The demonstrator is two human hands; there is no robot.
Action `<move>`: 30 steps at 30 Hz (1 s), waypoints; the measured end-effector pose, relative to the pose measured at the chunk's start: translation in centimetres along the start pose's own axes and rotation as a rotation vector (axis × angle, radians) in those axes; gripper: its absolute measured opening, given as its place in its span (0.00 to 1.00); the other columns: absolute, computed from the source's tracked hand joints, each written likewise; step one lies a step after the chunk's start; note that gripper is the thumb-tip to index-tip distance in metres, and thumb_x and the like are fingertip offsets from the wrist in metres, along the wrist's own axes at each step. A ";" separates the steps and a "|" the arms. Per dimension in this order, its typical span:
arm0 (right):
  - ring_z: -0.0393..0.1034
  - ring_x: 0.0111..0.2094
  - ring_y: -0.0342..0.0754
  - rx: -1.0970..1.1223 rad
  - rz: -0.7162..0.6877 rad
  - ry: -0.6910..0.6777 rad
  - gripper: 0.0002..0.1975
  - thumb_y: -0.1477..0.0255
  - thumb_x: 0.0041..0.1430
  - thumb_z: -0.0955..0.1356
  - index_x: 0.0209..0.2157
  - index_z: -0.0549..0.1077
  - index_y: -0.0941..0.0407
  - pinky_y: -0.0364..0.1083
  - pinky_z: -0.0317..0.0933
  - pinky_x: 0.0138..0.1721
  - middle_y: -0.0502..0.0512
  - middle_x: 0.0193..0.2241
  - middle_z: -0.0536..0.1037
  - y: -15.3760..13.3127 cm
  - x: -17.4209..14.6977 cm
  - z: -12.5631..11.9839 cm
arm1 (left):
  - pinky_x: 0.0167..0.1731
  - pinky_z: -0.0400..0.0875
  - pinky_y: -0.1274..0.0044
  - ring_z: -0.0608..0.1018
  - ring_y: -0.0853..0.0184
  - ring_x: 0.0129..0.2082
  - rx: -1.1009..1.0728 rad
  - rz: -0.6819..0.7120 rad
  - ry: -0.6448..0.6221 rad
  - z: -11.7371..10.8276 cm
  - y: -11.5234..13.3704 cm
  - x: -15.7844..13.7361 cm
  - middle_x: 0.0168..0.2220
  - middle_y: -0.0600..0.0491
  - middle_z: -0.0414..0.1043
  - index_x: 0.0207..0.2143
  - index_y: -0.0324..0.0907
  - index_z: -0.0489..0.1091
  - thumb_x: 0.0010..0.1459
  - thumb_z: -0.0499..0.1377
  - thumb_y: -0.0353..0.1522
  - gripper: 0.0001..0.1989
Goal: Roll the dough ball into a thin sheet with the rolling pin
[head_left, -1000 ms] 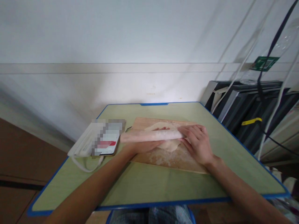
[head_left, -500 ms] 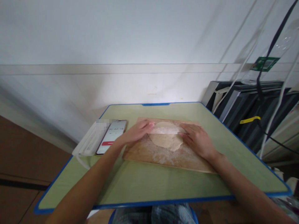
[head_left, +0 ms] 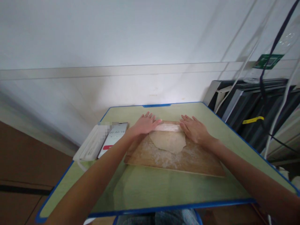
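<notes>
A flour-dusted rolling pin [head_left: 168, 127] lies across the far edge of a flattened sheet of dough [head_left: 167, 142]. The dough rests on a floury wooden board [head_left: 197, 165]. My left hand [head_left: 146, 123] presses on the pin's left end with its fingers stretched forward and apart. On the right end, my right hand [head_left: 195, 128] lies flat, fingers likewise extended. Both palms cover the ends of the pin, so only its middle shows.
The board sits on a green table [head_left: 145, 193] with a blue edge. On the left lie a phone [head_left: 117, 134] running a timer and a white box-like object [head_left: 90, 143]. Dark panels [head_left: 253, 100], cables and a plastic bottle [head_left: 269, 61] stand at the right.
The rolling pin has moved away from me toward the dough's far edge, under both hands. My fingers have straightened, and more of the dough is uncovered.
</notes>
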State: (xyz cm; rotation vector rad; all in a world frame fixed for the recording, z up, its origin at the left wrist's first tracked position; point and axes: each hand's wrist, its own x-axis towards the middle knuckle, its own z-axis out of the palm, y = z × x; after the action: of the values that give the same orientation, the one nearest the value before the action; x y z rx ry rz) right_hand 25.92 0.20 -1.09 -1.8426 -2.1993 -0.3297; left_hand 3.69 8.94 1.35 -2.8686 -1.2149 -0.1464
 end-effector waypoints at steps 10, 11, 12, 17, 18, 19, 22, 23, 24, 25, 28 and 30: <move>0.58 0.58 0.53 0.023 -0.156 0.245 0.23 0.67 0.65 0.55 0.54 0.64 0.67 0.52 0.56 0.56 0.68 0.57 0.64 -1.9 -7.5 -1.3 | 0.60 0.47 0.65 0.52 0.57 0.64 -0.017 0.051 -0.051 -0.6 3.5 -7.7 0.64 0.39 0.48 0.62 0.30 0.48 0.63 0.35 0.51 0.38; 0.58 0.58 0.52 0.034 -0.134 0.205 0.23 0.67 0.65 0.54 0.54 0.65 0.66 0.52 0.56 0.57 0.67 0.57 0.64 -1.8 -6.9 -1.2 | 0.60 0.45 0.65 0.51 0.57 0.64 -0.014 0.023 -0.059 -0.6 3.5 -7.2 0.64 0.40 0.49 0.62 0.30 0.48 0.63 0.34 0.50 0.37; 0.58 0.58 0.51 0.043 -0.098 0.147 0.23 0.67 0.66 0.53 0.53 0.66 0.65 0.52 0.54 0.57 0.66 0.57 0.64 -1.6 -5.9 -1.2 | 0.60 0.45 0.65 0.51 0.57 0.64 -0.012 -0.008 -0.071 -0.7 3.3 -6.3 0.63 0.41 0.50 0.62 0.31 0.49 0.63 0.34 0.49 0.36; 0.64 0.54 0.53 0.037 0.063 -0.085 0.23 0.68 0.67 0.50 0.45 0.72 0.57 0.55 0.58 0.53 0.63 0.52 0.71 -0.5 0.2 -0.6 | 0.55 0.54 0.59 0.59 0.53 0.61 -0.035 -0.112 -0.165 -0.6 1.3 -1.1 0.61 0.46 0.57 0.60 0.43 0.55 0.65 0.30 0.47 0.31; 0.65 0.53 0.52 0.038 0.059 -0.104 0.21 0.68 0.67 0.52 0.44 0.72 0.57 0.54 0.60 0.52 0.62 0.51 0.71 -0.1 1.1 -0.5 | 0.54 0.55 0.59 0.59 0.53 0.60 -0.041 -0.122 -0.189 -0.5 0.9 -0.5 0.61 0.47 0.57 0.60 0.44 0.55 0.64 0.31 0.47 0.30; 0.66 0.51 0.52 0.039 0.051 -0.123 0.17 0.67 0.66 0.56 0.45 0.71 0.57 0.55 0.61 0.50 0.61 0.50 0.71 0.3 1.8 -0.4 | 0.54 0.55 0.59 0.59 0.53 0.61 -0.048 -0.132 -0.210 -0.4 0.7 -0.1 0.62 0.47 0.56 0.61 0.45 0.53 0.64 0.31 0.47 0.30; 0.67 0.45 0.50 0.044 0.013 -0.181 0.16 0.65 0.61 0.64 0.49 0.67 0.56 0.55 0.64 0.44 0.58 0.49 0.69 1.7 3.2 -0.1 | 0.56 0.51 0.57 0.53 0.51 0.63 -0.068 -0.155 -0.249 0.0 0.4 -0.1 0.64 0.45 0.49 0.63 0.45 0.49 0.64 0.31 0.48 0.31; 0.67 0.45 0.50 0.045 0.001 -0.202 0.17 0.65 0.60 0.65 0.50 0.67 0.55 0.55 0.64 0.44 0.57 0.50 0.69 2.1 3.6 -0.1 | 0.57 0.49 0.56 0.50 0.52 0.64 -0.075 -0.156 -0.260 0.0 0.5 -0.3 0.65 0.46 0.47 0.63 0.46 0.47 0.64 0.31 0.48 0.30; 0.67 0.45 0.50 0.044 -0.006 -0.223 0.17 0.65 0.60 0.65 0.49 0.67 0.55 0.55 0.64 0.44 0.58 0.50 0.69 2.5 4.0 -0.1 | 0.57 0.47 0.56 0.47 0.53 0.64 -0.082 -0.155 -0.272 0.1 0.6 -0.5 0.65 0.47 0.45 0.64 0.46 0.46 0.64 0.32 0.47 0.30; 0.67 0.46 0.50 0.043 -0.007 -0.243 0.16 0.66 0.60 0.64 0.49 0.67 0.55 0.55 0.64 0.45 0.58 0.50 0.69 2.8 4.4 -0.1 | 0.58 0.45 0.56 0.46 0.54 0.65 -0.088 -0.155 -0.283 0.0 0.7 -0.6 0.66 0.48 0.43 0.64 0.47 0.45 0.64 0.32 0.46 0.29; 0.66 0.48 0.51 0.042 0.021 -0.293 0.17 0.65 0.61 0.64 0.50 0.67 0.54 0.56 0.63 0.47 0.59 0.52 0.68 3.0 5.3 0.0 | 0.58 0.44 0.56 0.44 0.55 0.65 -0.104 -0.160 -0.314 -0.4 0.9 -0.4 0.66 0.47 0.41 0.64 0.45 0.43 0.64 0.31 0.46 0.30; 0.63 0.53 0.55 0.049 0.034 -0.312 0.18 0.65 0.63 0.60 0.53 0.65 0.54 0.59 0.59 0.51 0.61 0.55 0.67 2.8 5.1 0.0 | 0.58 0.46 0.55 0.45 0.54 0.65 -0.111 -0.157 -0.320 -0.7 1.0 -0.3 0.66 0.45 0.42 0.65 0.42 0.42 0.64 0.31 0.47 0.32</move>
State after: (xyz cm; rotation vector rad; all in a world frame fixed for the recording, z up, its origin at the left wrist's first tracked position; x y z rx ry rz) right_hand 27.79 5.44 0.70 -2.0174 -2.3433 0.0214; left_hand 4.16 8.03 2.05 -2.9715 -1.5300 0.2628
